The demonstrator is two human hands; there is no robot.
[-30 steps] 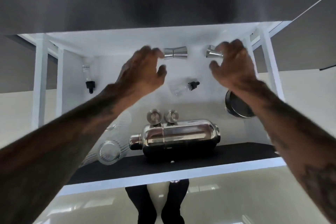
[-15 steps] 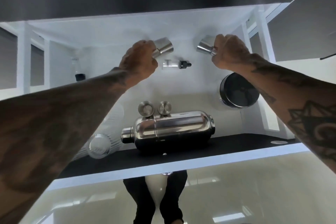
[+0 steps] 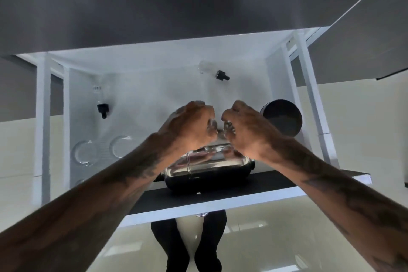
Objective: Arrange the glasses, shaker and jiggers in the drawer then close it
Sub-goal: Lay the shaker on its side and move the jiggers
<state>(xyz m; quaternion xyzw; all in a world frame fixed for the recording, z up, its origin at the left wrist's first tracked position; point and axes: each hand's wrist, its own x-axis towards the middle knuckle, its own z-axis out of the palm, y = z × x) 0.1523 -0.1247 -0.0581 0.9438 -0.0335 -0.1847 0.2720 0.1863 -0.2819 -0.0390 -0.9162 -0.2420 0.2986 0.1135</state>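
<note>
The white drawer [image 3: 154, 59] stands pulled out below me. A shiny steel shaker [image 3: 209, 163] lies on its side against the black front edge. My left hand [image 3: 189, 126] and my right hand [image 3: 245, 128] are fists side by side just behind the shaker, each closed around a steel jigger; only slivers of metal [image 3: 220, 131] show between the knuckles. Two clear glasses [image 3: 85, 153] [image 3: 121, 147] stand at the left of the drawer. The two small jiggers behind the shaker are hidden by my hands.
Two dropper bottles lie in the drawer, one at the left [image 3: 100, 104] and one at the back [image 3: 215, 72]. A round black tin [image 3: 282, 120] leans by the right wall. The black drawer front [image 3: 220, 194] faces me, over a glossy floor.
Both hands came forward from the back of the drawer with the jiggers and now meet just behind the shaker. The back dropper bottle lies uncovered.
</note>
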